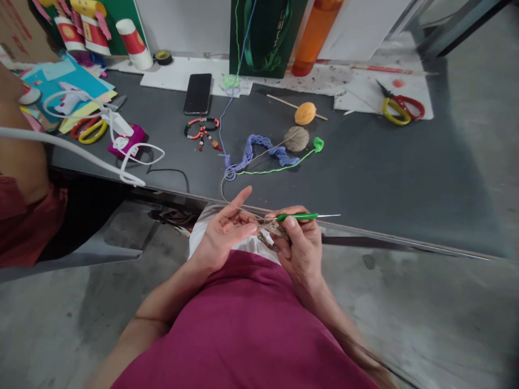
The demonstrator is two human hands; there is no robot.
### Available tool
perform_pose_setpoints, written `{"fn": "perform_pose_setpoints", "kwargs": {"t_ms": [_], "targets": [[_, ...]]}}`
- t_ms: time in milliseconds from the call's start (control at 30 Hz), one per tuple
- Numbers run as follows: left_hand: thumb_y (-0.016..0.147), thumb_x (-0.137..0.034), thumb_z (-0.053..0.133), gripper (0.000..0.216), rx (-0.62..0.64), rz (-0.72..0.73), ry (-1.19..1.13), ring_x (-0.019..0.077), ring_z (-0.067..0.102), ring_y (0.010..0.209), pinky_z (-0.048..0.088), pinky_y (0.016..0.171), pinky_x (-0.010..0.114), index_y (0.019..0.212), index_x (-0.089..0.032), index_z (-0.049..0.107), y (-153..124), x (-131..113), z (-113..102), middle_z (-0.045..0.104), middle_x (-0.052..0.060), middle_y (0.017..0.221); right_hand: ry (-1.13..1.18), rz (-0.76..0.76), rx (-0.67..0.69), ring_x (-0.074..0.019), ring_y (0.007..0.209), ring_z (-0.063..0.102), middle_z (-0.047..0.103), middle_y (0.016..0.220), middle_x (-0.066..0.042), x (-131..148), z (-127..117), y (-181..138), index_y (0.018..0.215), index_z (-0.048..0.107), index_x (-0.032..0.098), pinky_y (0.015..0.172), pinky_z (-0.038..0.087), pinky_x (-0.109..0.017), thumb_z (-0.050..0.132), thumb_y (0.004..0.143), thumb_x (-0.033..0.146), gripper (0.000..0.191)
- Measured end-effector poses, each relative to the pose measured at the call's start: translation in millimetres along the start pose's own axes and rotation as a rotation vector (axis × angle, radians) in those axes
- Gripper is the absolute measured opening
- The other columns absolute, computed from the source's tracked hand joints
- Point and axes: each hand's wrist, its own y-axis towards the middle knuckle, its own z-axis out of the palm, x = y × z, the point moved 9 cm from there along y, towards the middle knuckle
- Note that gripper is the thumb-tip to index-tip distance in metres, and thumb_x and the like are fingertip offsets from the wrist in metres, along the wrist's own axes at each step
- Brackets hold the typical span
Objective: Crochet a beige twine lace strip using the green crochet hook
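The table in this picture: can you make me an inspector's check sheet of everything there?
Surface: dark grey table top, with things scattered on it.
Job's things: green-handled metal crochet hook, tan crocheted piece, round tan yarn ball, lilac crocheted chain.
Clutter: flat black smartphone, red-and-yellow-handled scissors, orange plastic bottle.
Grippers: bare left hand touches the piece; bare right hand grips the hook.
Cables: white cable at the table's left side.
Surroundings: grey concrete floor; co-worker's bare arm at left.
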Motion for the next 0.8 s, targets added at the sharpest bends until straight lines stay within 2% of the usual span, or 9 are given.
{"fn": "perform_pose_setpoints", "kwargs": {"t_ms": [200,400,600,800], "targets": [[0.082,-0.025,0.087,0.076,0.007,0.042,0.061,0.0131,0.064,0.081,0.052,0.081,0.027,0.153,-0.032,0.061,-2,-2,-4,0.074,-0.002,0.088,0.009,-0.014,-0.043,-0.0039,0.035,0.03,0.075,0.07,0.005,6,-2,-2,0.085,0.065,0.028,0.028,0.019,-0.018,0.084,0.081,0.059,0.037],[0.082,-0.024,0.085,0.077,0.023,0.07,0.114,0.0118,0.064,0.08,0.053,0.08,0.026,0.154,-0.032,0.059,-3,-7,-4,0.074,-0.002,0.089,-0.019,-0.028,-0.066,-0.0043,0.034,0.029,0.073,0.069,0.005,10,-4,-4,0.089,0.061,0.028,0.029,0.02,-0.019,0.079,0.087,0.059,0.036],[0.082,-0.025,0.084,0.076,0.014,0.081,0.146,0.0125,0.063,0.078,0.054,0.079,0.026,0.154,-0.03,0.06,-3,-9,-3,0.075,-0.001,0.088,-0.049,-0.053,-0.051,-0.0034,0.034,0.031,0.074,0.075,0.006,12,-5,-4,0.091,0.059,0.029,0.027,0.014,-0.019,0.074,0.091,0.059,0.034],[0.081,-0.025,0.085,0.075,0.02,0.094,0.148,0.012,0.061,0.076,0.054,0.077,0.026,0.152,-0.033,0.062,-3,-11,-3,0.074,-0.001,0.088,-0.024,-0.032,-0.05,-0.003,0.033,0.034,0.074,0.073,0.005,10,-6,-3,0.09,0.06,0.028,0.026,0.014,-0.019,0.076,0.09,0.059,0.035]]}}
